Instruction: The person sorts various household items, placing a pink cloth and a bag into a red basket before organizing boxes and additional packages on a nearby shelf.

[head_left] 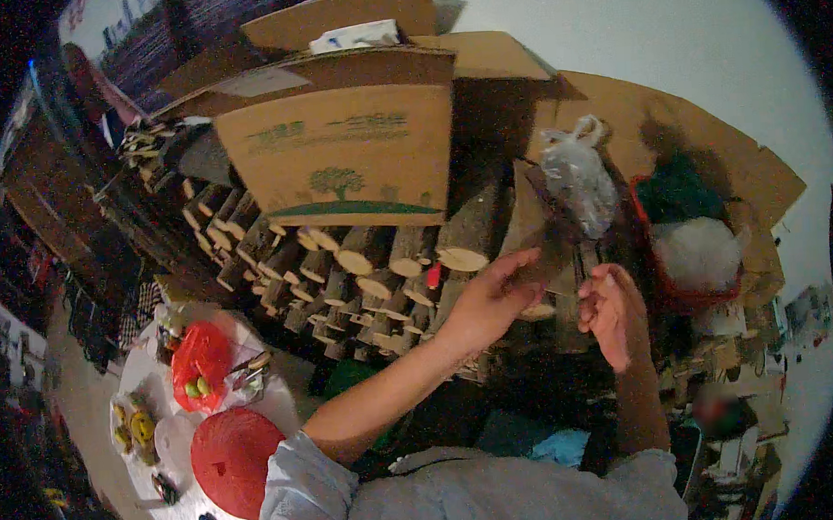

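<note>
My left hand (pixel 491 302) reaches over the front of a stack of cut firewood logs (pixel 357 259), its thumb and fingers apart and nothing in it. To its right my right hand (pixel 613 314) is raised with loosely bent fingers, and I see nothing held there. Between and behind the hands a brown cardboard flap (pixel 526 220) stands at a slant. A knotted clear plastic bag (pixel 580 176) with pale contents sits just beyond the right hand. Behind the left hand, a large cardboard box (pixel 342 155) printed with a green tree rests on the logs.
A red basket (pixel 704 296) with a white bundle (pixel 698 254) stands at the right. At lower left, a round white table (pixel 283 398) carries a red plastic bag (pixel 201 353), yellow fruit (pixel 141 429) and a red round object (pixel 237 463). A white wall (pixel 629 27) rises behind.
</note>
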`<state>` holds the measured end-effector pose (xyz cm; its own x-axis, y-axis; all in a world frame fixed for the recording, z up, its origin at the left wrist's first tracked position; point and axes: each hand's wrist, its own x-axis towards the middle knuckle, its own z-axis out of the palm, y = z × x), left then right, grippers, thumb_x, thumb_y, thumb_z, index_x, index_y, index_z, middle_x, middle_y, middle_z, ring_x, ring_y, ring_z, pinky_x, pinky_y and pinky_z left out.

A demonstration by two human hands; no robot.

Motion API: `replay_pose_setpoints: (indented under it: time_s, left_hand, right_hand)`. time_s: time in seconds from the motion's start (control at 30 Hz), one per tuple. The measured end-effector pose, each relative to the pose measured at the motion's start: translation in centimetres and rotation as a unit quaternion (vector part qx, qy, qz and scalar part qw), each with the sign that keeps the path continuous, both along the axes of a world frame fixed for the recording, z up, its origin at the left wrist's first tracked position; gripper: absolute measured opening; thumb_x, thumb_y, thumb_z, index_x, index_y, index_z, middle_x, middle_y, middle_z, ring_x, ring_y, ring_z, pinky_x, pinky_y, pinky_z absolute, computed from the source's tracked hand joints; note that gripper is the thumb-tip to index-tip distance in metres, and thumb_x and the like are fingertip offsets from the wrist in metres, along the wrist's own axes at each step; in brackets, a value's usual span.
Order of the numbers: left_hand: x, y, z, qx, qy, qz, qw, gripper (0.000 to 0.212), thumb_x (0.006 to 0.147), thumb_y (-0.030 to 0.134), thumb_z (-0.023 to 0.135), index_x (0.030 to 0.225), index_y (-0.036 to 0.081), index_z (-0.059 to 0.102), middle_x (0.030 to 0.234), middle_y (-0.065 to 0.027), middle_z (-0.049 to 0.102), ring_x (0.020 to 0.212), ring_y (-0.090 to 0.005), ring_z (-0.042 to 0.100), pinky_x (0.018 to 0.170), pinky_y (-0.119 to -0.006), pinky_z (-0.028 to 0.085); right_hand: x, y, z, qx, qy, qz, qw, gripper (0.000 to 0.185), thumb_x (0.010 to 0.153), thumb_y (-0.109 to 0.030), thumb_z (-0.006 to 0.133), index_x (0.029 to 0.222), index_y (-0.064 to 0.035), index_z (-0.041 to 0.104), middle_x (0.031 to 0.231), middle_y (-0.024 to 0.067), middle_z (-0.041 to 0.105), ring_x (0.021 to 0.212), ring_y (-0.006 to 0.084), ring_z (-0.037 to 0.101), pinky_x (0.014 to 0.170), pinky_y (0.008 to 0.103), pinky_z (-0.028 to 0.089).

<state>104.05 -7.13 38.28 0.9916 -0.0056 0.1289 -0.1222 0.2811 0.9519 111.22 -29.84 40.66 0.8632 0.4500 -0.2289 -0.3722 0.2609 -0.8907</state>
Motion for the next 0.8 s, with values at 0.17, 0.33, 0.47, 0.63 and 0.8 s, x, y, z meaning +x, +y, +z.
replay_pose_setpoints:
  time_s: [0.17,0.33,0.47,0.63,0.8]
  left_hand:
    - [-3.3,2.8,1.6,-0.041,0.027,0.049,0.998,0.035,0.095,0.004,0.053,0.129,-0.001,0.051,0.11,-0.0092,0.064,0.097,-0.0153,0.063,0.087,-0.029,0.051]
    - [-7.1,6.2,1.6,-0.027,0.027,0.096,0.995,0.03,0.096,0.004,0.051,0.125,0.001,0.056,0.119,-0.008,0.062,0.106,-0.0183,0.062,0.094,-0.031,0.049]
    - [-9.6,6.9,1.8,-0.059,0.031,0.132,0.989,0.025,0.097,0.007,0.052,0.12,0.002,0.059,0.116,-0.0064,0.063,0.104,-0.017,0.062,0.091,-0.03,0.049]
    - [-14.8,8.0,1.5,-0.071,0.049,0.152,0.985,0.024,0.097,0.011,0.055,0.118,0.003,0.061,0.112,-0.006,0.065,0.102,-0.0161,0.062,0.089,-0.03,0.05]
    - [-18.4,9.4,1.6,-0.039,0.027,0.168,0.985,0.025,0.097,0.013,0.054,0.119,0.003,0.061,0.113,-0.0064,0.065,0.101,-0.017,0.063,0.089,-0.031,0.05]
  right_hand:
    - [-0.4,10.8,6.2,-0.105,-0.473,0.048,0.874,0.03,0.1,-0.009,0.046,0.129,-0.0017,0.05,0.116,0.0099,0.061,0.096,0.0168,0.061,0.081,0.0313,0.051]
    - [2.8,18.7,15.1,-0.009,-0.762,-0.145,0.631,0.032,0.102,-0.007,0.041,0.131,0.0026,0.052,0.125,0.0142,0.06,0.117,0.0211,0.058,0.101,0.0327,0.045]
    - [8.3,23.7,22.4,-0.028,-0.673,0.066,0.736,0.037,0.101,-0.021,0.048,0.13,0.0016,0.054,0.123,0.0131,0.061,0.113,0.02,0.06,0.1,0.0316,0.045]
    - [4.1,28.0,23.0,-0.398,-0.702,0.287,0.516,0.052,0.091,-0.036,0.064,0.129,-0.0031,0.056,0.122,0.0119,0.063,0.106,0.022,0.062,0.092,0.0334,0.048]
    - [3.1,26.2,17.1,-0.359,-0.786,0.121,0.489,0.053,0.074,-0.033,0.078,0.115,-0.0072,0.057,0.102,0.0176,0.066,0.095,0.0348,0.063,0.08,0.0423,0.048]
